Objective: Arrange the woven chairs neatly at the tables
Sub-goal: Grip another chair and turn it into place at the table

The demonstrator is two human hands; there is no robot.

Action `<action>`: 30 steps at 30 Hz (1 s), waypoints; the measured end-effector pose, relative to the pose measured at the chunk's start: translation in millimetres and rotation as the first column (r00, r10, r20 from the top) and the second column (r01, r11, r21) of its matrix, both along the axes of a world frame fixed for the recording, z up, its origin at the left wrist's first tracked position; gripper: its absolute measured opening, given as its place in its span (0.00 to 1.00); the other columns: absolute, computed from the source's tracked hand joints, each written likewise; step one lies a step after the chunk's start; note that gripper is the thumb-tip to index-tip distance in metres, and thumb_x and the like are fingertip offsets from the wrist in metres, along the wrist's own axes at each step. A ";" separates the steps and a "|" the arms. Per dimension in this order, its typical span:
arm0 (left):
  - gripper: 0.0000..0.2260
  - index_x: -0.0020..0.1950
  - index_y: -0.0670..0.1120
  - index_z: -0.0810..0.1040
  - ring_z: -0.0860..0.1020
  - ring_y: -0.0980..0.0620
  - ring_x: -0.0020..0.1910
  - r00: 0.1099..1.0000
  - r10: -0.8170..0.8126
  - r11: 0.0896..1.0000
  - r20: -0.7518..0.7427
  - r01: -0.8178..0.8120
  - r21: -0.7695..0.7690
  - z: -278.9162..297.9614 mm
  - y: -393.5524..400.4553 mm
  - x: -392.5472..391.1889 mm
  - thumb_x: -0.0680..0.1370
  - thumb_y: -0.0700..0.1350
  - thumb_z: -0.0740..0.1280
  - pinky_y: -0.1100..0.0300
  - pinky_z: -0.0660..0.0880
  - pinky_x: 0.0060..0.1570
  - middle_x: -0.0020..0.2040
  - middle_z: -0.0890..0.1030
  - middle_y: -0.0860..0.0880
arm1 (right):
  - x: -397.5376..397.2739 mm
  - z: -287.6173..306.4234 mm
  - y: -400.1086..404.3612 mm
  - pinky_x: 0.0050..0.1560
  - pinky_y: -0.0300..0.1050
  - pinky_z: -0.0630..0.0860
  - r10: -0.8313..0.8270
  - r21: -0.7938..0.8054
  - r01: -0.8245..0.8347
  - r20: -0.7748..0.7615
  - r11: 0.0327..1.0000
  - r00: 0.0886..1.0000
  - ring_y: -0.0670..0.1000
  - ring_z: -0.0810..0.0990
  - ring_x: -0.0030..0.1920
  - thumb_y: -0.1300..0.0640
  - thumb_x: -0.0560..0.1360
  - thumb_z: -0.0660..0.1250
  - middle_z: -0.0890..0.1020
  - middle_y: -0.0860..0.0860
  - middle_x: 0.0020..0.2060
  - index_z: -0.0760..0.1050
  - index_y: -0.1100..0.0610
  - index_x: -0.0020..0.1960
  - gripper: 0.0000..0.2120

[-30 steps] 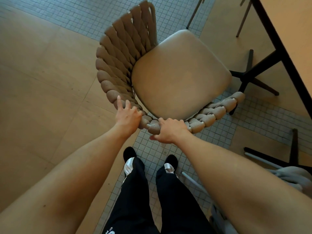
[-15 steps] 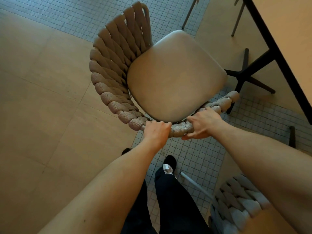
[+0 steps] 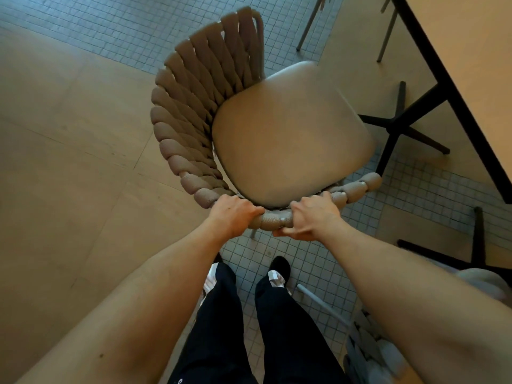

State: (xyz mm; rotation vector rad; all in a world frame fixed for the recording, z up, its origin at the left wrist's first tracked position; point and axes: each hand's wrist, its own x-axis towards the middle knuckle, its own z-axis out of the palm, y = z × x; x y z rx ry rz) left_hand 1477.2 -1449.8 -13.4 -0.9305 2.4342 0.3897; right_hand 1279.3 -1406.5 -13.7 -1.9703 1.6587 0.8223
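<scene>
A beige woven chair (image 3: 291,139) with a padded seat and a thick rope-wrapped backrest stands right in front of me, seen from above. My left hand (image 3: 234,216) grips the top rail of the backrest on its near side. My right hand (image 3: 311,217) grips the same rail a little to the right, fingers wrapped under it. The light wooden table (image 3: 468,51) with a black edge runs along the upper right, and the chair's open front faces up and right toward it.
The table's black cross-shaped base (image 3: 399,126) stands just right of the chair. A second woven chair (image 3: 371,353) is at the lower right by my right arm. Thin metal legs (image 3: 307,26) of other furniture show at the top. My feet (image 3: 277,275) stand on small grey tiles.
The chair has turned and shifted between the frames. My left hand slid from the left side of the backrest to its near rail; my right hand moved right along it. Both keep their grip.
</scene>
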 end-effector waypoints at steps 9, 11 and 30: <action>0.17 0.66 0.60 0.72 0.81 0.48 0.54 0.995 -0.079 0.992 0.053 0.083 -0.090 -5.4 -33.7 36.5 0.79 0.46 0.66 0.50 0.75 0.53 0.56 0.82 0.52 | 47.9 -1.9 -1.9 0.61 0.63 0.67 -0.187 -0.002 0.187 0.072 0.982 0.980 0.58 0.80 0.56 0.19 0.70 0.56 0.80 0.51 0.51 0.73 0.54 0.59 0.40; 0.18 0.66 0.60 0.71 0.79 0.48 0.58 0.994 -0.071 0.995 0.081 0.077 -0.067 -10.2 -34.6 36.7 0.78 0.47 0.67 0.49 0.73 0.57 0.58 0.81 0.52 | 47.6 -0.2 -2.3 0.62 0.64 0.67 -0.182 0.013 0.181 0.072 0.983 0.981 0.58 0.80 0.57 0.18 0.70 0.55 0.81 0.52 0.53 0.72 0.53 0.61 0.41; 0.16 0.64 0.50 0.75 0.76 0.46 0.56 0.953 0.302 0.948 0.002 -0.300 0.101 48.7 -47.2 30.9 0.81 0.56 0.60 0.46 0.75 0.56 0.57 0.79 0.47 | 42.3 46.4 -21.5 0.62 0.60 0.69 -0.423 0.087 0.417 0.288 0.905 0.859 0.59 0.76 0.62 0.31 0.78 0.59 0.80 0.55 0.59 0.69 0.52 0.65 0.28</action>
